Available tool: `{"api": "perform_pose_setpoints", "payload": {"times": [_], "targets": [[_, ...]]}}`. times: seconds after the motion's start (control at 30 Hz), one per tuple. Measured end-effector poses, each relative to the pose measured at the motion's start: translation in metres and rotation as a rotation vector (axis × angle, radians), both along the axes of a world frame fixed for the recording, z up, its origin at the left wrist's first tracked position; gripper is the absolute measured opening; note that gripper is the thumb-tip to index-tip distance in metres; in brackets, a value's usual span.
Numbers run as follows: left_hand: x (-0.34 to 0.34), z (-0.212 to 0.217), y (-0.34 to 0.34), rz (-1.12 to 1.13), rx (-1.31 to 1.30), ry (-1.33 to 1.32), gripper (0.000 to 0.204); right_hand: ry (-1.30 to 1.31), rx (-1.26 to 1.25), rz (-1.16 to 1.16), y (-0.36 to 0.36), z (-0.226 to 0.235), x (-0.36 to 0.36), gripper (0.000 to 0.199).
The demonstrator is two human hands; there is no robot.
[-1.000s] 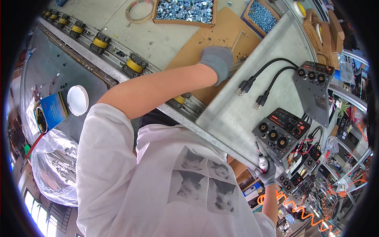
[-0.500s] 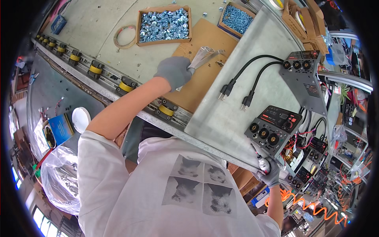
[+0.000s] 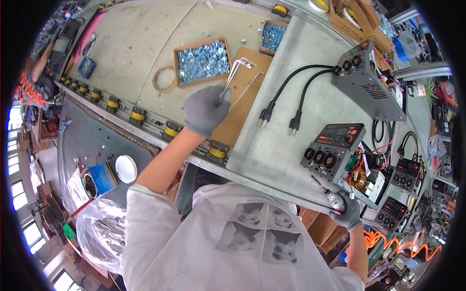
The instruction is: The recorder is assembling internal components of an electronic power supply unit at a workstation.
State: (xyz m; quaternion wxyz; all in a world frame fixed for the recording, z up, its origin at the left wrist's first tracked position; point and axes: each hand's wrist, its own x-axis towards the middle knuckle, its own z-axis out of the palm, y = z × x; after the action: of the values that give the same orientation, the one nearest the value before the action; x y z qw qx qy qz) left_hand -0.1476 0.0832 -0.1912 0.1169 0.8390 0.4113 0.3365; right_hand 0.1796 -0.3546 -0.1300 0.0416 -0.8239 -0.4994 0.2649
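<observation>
In a grey glove, my left hand point(image 3: 206, 110) is closed around the near end of a thin, bent metal bracket point(image 3: 236, 73) above a flat cardboard sheet point(image 3: 248, 112). Another slim metal strip point(image 3: 248, 90) shows just right of it; I cannot tell whether it is held or lies on the cardboard. My right hand point(image 3: 350, 214), also gloved, grips a power screwdriver point(image 3: 334, 200) at the bench's front edge, its bit pointing up and left. Beyond that tool stands a dark machine with a control panel point(image 3: 335, 148), its side showing bare wiring and a copper coil.
An open box of blue-silver screws point(image 3: 203, 62) sits beside a tape roll point(image 3: 164, 79); a smaller screw box point(image 3: 274, 37) is farther back. Two black power plugs point(image 3: 266, 114) lie on the metal bench. A roller rail point(image 3: 138, 115) runs along the left. An orange coiled hose point(image 3: 388, 248) hangs at right.
My left hand has come nearer to me, and the metal pieces by it now stand apart. The view has shifted, moving most things in the picture. My right hand keeps the screwdriver.
</observation>
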Motion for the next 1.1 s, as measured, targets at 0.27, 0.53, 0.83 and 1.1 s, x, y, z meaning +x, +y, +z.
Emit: {"api": "perform_pose_setpoints", "payload": {"times": [0.27,0.53,0.83,1.1], "targets": [[-0.01,0.072,-0.039,-0.031,0.017,-0.209,0.012,0.067,-0.024,0.01,0.041,0.019,-0.037,0.066],[-0.016,0.072,-0.052,-0.115,-0.954,-0.17,0.037,0.084,-0.054,0.047,0.071,0.022,-0.054,0.065],[0.02,0.045,-0.083,-0.066,-0.75,0.243,0.034,-0.001,-0.074,0.114,0.065,0.023,-0.052,0.065],[0.028,0.021,-0.083,0.004,-0.653,0.231,0.036,-0.19,-0.002,0.164,0.059,0.035,-0.069,0.058]]}}
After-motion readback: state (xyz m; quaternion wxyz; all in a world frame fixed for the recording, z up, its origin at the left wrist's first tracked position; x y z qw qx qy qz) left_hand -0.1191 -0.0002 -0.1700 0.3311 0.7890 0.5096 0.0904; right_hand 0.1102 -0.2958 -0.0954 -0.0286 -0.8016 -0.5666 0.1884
